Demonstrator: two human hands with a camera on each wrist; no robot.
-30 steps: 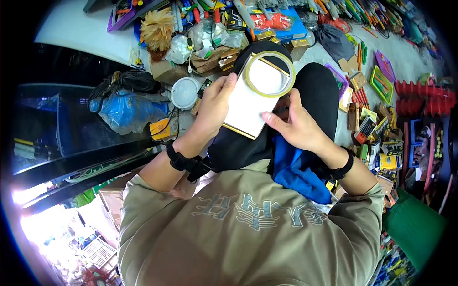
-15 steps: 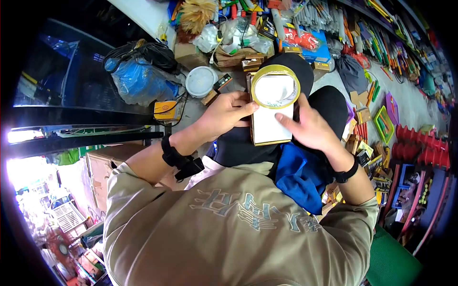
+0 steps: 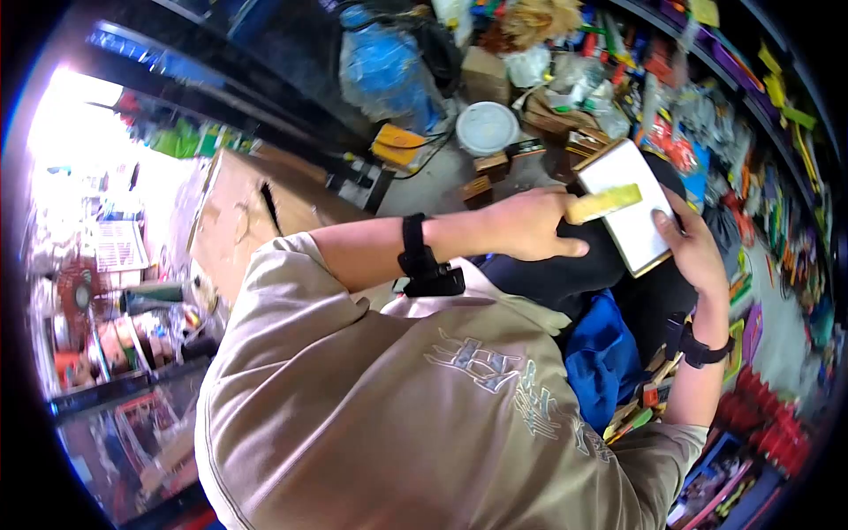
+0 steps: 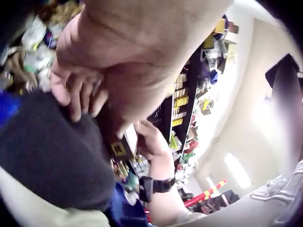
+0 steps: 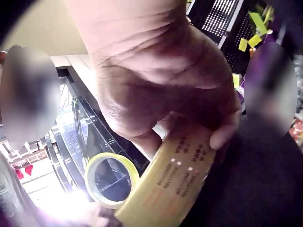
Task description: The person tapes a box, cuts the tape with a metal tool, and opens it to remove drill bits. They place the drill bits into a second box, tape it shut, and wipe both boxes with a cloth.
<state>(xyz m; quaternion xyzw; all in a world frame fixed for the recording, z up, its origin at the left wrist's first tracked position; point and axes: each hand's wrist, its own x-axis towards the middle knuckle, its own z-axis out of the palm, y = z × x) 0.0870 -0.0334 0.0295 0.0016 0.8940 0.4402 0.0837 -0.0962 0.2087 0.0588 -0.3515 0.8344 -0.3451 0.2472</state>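
A small cardboard box (image 3: pixel 638 237) with a white top face is held by my right hand (image 3: pixel 698 249), thumb on the white face. In the right wrist view, rows of small print cover the side of the box (image 5: pixel 173 177). A roll of yellowish tape (image 3: pixel 605 203) appears edge-on over the box in the head view and as an upright ring (image 5: pixel 112 180) beside it in the right wrist view. My left hand (image 3: pixel 530 225) is at the roll's left end, thumb spread away. I cannot tell whether its fingers grip the roll. The left wrist view shows bent fingers (image 4: pixel 85 94).
A blue cloth (image 3: pixel 605 353) lies over the lap. On the floor stand a white-lidded tub (image 3: pixel 488 128), a yellow box (image 3: pixel 402 146) and a blue plastic bag (image 3: pixel 384 71). A large carton (image 3: pixel 252 221) is at the left. Packed goods crowd the back and right.
The tape roll, flat on the box's face before, now stands edge-on in the head view. The left hand has moved off the box's side, and the whole head view has turned.
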